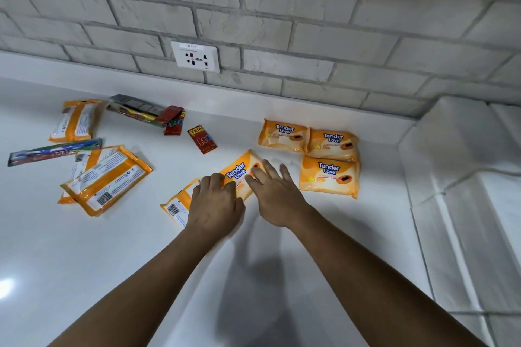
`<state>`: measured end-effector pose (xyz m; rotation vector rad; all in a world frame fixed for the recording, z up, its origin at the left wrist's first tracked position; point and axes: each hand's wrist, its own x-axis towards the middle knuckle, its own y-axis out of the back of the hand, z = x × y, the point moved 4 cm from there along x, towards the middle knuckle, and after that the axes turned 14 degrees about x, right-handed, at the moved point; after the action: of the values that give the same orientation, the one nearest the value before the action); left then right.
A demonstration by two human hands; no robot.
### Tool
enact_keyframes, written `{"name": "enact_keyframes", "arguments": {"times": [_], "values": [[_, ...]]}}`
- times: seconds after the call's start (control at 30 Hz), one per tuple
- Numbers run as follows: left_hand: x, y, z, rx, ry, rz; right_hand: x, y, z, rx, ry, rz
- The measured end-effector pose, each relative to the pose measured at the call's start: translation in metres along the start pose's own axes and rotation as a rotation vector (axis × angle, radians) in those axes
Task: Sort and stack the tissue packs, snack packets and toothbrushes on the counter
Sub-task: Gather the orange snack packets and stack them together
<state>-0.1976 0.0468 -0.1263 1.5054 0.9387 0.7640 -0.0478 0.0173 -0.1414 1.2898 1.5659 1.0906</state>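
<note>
A: Where is the centre tissue pack [239, 175]?

B: In the middle of the frame, face up and lying at a slant on the white worktop [84, 262]. Both hands are on it. The left hand [214, 205] has bent fingers over its near end with the thumb at the lower edge. The right hand [275, 197] lies flat across its right half, fingers straight and spread. The hands are close together but not touching.

A: What crowds its edges?

B: A face-down pack [176, 205] pokes out under the left hand, touching or just beside the slanted one. To the right, three face-up packs sit in a tight group: two side by side, at [283, 135] and [334, 144], and one [328, 176] below them, near the right fingertips. A red snack packet [202, 139] lies just above, apart.

A: Open room?

B: The whole lower part of the frame is bare worktop around the forearms, and there is a clear strip between the middle and the left clutter.

A: And that clutter?

B: Overlapping face-down packs [108, 179] at left and another [76, 120] above them. A packaged toothbrush [53, 151] lies between. More toothbrush packs [135, 110] lie in the upper left with a second red packet [173, 121] at their end.

A: The room?

B: A grey brick wall [310, 8] with a white socket [195, 57] runs along the back. A raised white ledge [451, 149] bounds the right side.
</note>
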Motion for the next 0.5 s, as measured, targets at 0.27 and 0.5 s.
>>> {"name": "enact_keyframes", "arguments": {"times": [0.27,0.5], "values": [[0.029,0.006,0.014,0.021,-0.101,-0.014,-0.016,0.005,0.017,-0.02,-0.027,0.093],[0.048,0.002,0.045,0.005,-0.213,-0.057,-0.035,0.004,0.039,-0.051,-0.144,0.113]]}}
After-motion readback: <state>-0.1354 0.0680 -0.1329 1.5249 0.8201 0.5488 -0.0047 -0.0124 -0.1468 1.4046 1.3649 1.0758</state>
